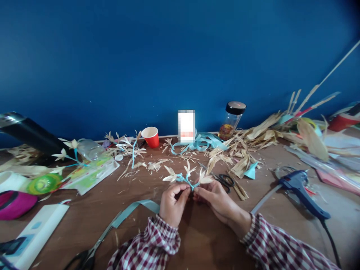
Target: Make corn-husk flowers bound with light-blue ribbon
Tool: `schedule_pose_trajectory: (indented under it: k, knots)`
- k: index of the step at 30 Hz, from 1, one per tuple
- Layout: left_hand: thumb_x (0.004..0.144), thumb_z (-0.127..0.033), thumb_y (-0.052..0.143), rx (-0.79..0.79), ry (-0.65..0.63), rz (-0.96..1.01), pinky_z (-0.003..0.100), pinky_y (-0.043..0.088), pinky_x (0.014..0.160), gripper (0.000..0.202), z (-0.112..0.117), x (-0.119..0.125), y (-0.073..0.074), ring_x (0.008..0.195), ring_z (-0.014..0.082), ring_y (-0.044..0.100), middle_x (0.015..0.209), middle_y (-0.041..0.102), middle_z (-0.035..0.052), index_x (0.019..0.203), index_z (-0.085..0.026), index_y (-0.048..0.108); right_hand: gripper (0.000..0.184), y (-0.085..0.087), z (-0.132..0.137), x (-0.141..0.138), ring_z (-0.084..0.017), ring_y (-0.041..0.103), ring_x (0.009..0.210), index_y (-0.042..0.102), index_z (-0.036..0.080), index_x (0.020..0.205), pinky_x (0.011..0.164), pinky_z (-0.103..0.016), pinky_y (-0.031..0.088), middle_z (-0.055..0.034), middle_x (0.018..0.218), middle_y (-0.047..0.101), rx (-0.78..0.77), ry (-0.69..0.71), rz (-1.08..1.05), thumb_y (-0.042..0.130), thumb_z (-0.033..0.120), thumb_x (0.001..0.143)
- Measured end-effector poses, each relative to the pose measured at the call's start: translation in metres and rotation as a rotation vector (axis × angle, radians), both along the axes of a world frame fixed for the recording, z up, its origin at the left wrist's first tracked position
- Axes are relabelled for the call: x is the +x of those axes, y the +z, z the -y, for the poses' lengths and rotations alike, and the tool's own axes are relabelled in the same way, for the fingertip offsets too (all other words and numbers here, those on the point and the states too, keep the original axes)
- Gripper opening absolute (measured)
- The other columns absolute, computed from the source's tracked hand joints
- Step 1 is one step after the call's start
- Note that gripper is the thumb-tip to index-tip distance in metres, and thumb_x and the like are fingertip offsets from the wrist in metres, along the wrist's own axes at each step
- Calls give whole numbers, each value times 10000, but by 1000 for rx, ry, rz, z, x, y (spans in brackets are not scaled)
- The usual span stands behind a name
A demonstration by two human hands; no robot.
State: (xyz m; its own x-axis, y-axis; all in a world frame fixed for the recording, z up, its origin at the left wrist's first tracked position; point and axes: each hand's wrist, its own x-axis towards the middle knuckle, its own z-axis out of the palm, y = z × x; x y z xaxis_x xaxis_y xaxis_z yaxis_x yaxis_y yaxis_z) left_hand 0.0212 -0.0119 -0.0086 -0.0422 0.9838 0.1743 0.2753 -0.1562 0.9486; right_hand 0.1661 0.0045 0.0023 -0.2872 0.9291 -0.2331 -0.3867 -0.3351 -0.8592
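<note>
A sprig of pale corn-husk flowers [187, 177] with light-blue wrapped stems is held low over the table's middle. The fingers of my left hand [172, 205] pinch its stem from the left. From the right, my right hand [221, 200] grips the same stem between thumb and fingers, close to one flower. The stem's lower end is hidden by my fingertips. A strip of light-blue ribbon [140, 204] lies left of my left wrist, beside large scissors [94, 249] with black handles. Small black-handled scissors [226, 180] lie behind my right hand.
A blue glue gun [302, 189] with its cord lies at right. Dry corn husks [261, 129] pile behind it. Farther back stand a red paper cup [152, 137] and a lidded jar [229, 120]. At left are a power strip [42, 232], tape roll [17, 204] and finished-looking flower sprigs [71, 155].
</note>
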Motion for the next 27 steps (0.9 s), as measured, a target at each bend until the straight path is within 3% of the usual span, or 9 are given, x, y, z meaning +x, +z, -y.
schedule_pose_trajectory:
  k: [5, 14, 22, 27]
  knots:
    - [716, -251, 650, -109, -1, 175, 232, 525, 541, 119, -2, 0, -3, 614, 155, 629, 734, 688, 54, 748, -150, 704, 238, 0, 1, 1, -70, 544, 536, 611, 122, 748, 537, -182, 437, 8, 629, 623, -53, 31, -36, 760, 253, 616]
    - [706, -260, 668, -146, -73, 207, 221, 507, 553, 115, -5, -3, -1, 567, 121, 590, 685, 658, 34, 708, -148, 693, 231, 3, -1, 10, -90, 579, 581, 626, 131, 759, 578, -206, 473, 13, 640, 607, -119, 167, -68, 765, 246, 615]
    - [663, -293, 711, -302, -150, 492, 268, 533, 618, 168, -4, 0, -5, 635, 139, 614, 728, 668, 28, 758, -156, 698, 212, 2, 0, 10, -82, 578, 613, 642, 121, 799, 630, -209, 492, -3, 676, 620, -93, 171, -140, 736, 260, 669]
    - [637, -268, 730, -254, -135, 442, 263, 524, 621, 137, -4, 0, -3, 643, 143, 613, 686, 668, 22, 692, -147, 693, 209, 1, 0, 12, -81, 580, 612, 643, 115, 809, 626, -210, 505, -6, 674, 618, -112, 180, -153, 736, 240, 671]
